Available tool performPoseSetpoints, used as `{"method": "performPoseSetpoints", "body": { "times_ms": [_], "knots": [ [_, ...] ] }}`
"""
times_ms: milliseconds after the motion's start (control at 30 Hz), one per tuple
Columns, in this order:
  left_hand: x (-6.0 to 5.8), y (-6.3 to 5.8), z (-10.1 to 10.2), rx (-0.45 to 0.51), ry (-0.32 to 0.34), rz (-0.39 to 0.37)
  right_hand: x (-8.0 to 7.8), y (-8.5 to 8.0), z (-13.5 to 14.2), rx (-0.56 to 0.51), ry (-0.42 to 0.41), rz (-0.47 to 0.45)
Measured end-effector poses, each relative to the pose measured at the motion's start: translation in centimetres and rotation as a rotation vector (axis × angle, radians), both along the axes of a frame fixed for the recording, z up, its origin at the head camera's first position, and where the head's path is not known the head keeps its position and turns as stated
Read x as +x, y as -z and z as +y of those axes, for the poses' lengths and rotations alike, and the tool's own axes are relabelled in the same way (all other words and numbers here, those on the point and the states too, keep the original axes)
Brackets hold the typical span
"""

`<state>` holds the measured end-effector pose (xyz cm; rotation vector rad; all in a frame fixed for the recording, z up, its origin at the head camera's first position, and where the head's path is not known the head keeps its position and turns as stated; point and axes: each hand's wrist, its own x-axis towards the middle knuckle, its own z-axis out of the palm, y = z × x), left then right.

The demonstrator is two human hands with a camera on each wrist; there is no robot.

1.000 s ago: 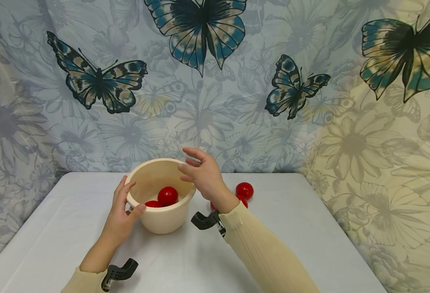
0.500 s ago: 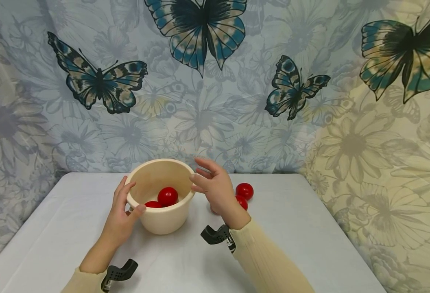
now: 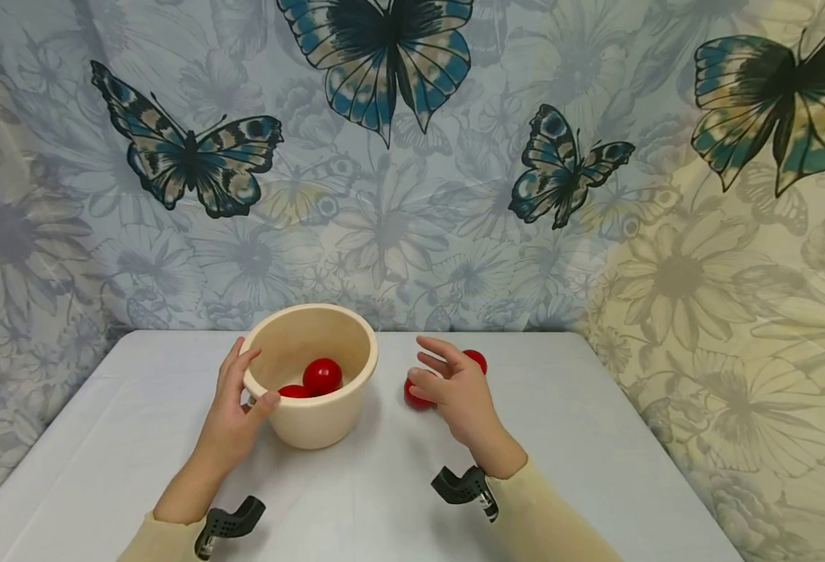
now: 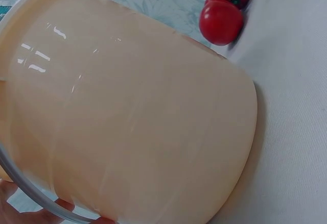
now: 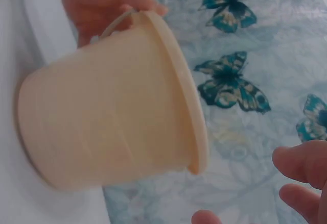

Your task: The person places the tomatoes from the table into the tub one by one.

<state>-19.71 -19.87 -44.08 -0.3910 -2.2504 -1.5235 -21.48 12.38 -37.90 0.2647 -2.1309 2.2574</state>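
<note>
Two glossy round red tomatoes [image 3: 322, 376] sit inside a cream plastic bucket [image 3: 317, 424], its rim gripped by the person's left hand [image 3: 232, 410]; I see the right hand [image 3: 460, 394], holding nothing, fingers loosely spread, near other red tomatoes [image 4: 220, 23] on the white-covered table [image 3: 588, 421].

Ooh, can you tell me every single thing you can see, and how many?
Backdrop: one, blue-grey and cream with flowers, at the back
Butterflies: four, black, blue and cream, on the backdrop
Table: one, white, in front
Bucket: one, cream, on the table
Handle: one, greyish, at the bucket's side
Tomatoes: two showing, red, inside the bucket
More tomatoes: at least two, red, on the table, right of the bucket
Wrist gadgets: two, black, one per wrist
Sleeves: two, pale yellow, on the arms
Left grip: one, bare, holding the bucket's rim
Right grip: one, bare, near the table's tomatoes
</note>
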Motion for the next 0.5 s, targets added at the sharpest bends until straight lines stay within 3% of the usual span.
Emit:
{"method": "performPoseSetpoints", "body": {
  "times_ms": [500],
  "knots": [
    [0.0, -0.1, 0.0, 0.012, 0.008, 0.005, 1.2, 3.3, 8.0, 0.078, 0.117, -0.048]
  ]
}}
